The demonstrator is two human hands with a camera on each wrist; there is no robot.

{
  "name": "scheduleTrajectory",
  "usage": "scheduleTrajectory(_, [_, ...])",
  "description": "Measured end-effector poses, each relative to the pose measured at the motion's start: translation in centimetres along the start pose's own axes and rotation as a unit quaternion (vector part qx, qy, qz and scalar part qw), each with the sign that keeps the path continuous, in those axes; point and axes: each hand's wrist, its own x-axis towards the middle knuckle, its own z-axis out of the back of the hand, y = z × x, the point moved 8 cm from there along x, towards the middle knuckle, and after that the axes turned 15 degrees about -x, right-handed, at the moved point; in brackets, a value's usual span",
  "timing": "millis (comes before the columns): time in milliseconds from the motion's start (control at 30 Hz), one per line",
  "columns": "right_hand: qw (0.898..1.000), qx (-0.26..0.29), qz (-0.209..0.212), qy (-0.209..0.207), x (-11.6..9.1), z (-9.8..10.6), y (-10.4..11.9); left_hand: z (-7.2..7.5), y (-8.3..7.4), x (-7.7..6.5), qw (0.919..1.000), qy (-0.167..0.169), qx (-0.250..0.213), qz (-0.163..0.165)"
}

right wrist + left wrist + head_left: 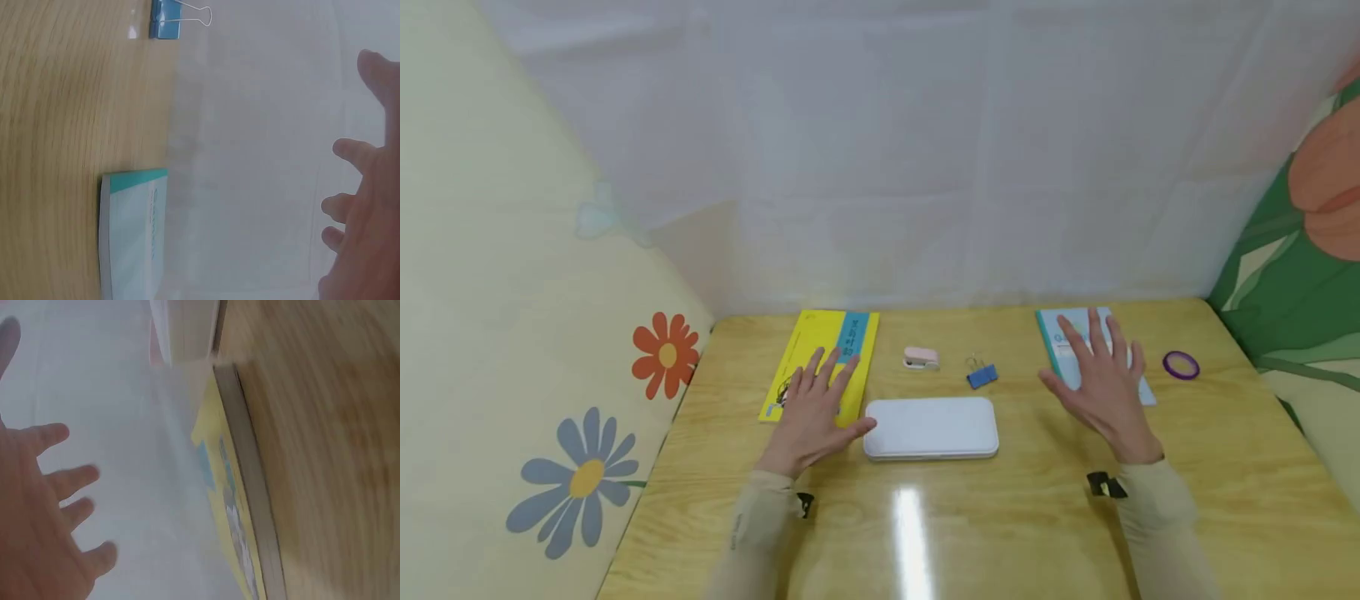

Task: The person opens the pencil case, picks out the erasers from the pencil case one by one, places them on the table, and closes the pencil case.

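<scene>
My left hand [811,421] hovers with spread fingers over the near part of a yellow book [808,342]; in the left wrist view the book [231,487] lies apart from the hand [37,512]. Its thumb reaches toward the left end of a white case [931,427], and whether they touch I cannot tell. My right hand [1105,392], fingers spread too, is above a light blue notebook [1071,333] with a teal edge. The right wrist view shows a gap between that hand [369,212] and the notebook [134,237]. Neither hand holds anything.
Between the books lie a pink and white stapler [921,358] and a blue binder clip [982,376]. A purple ring [1182,365], perhaps a roll of tape, lies at the right. Behind the wooden table [1000,533] hangs a white cloth [880,167].
</scene>
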Motion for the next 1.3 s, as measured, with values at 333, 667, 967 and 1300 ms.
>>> scheduleTrajectory(333, [0.999, 0.019, 0.023, 0.023, -0.1, -0.7, 1.4, -4.1, -1.1, 0.8, 0.9897, 0.128, -0.062, 0.019])
scheduleTrajectory(667, [0.999, 0.029, 0.031, 0.024, -0.2, -1.1, 2.2, -5.6, -0.5, 0.8, 0.9831, 0.159, -0.085, 0.030])
scheduleTrajectory(967, [0.996, 0.036, 0.057, 0.053, -0.4, -2.1, 4.5, -6.1, -0.7, 0.9, 0.9832, 0.166, -0.063, 0.044])
scheduleTrajectory(1300, [0.979, 0.032, 0.142, 0.141, -1.9, -4.1, 12.4, -6.0, -0.8, 0.8, 0.9830, 0.164, -0.068, 0.047])
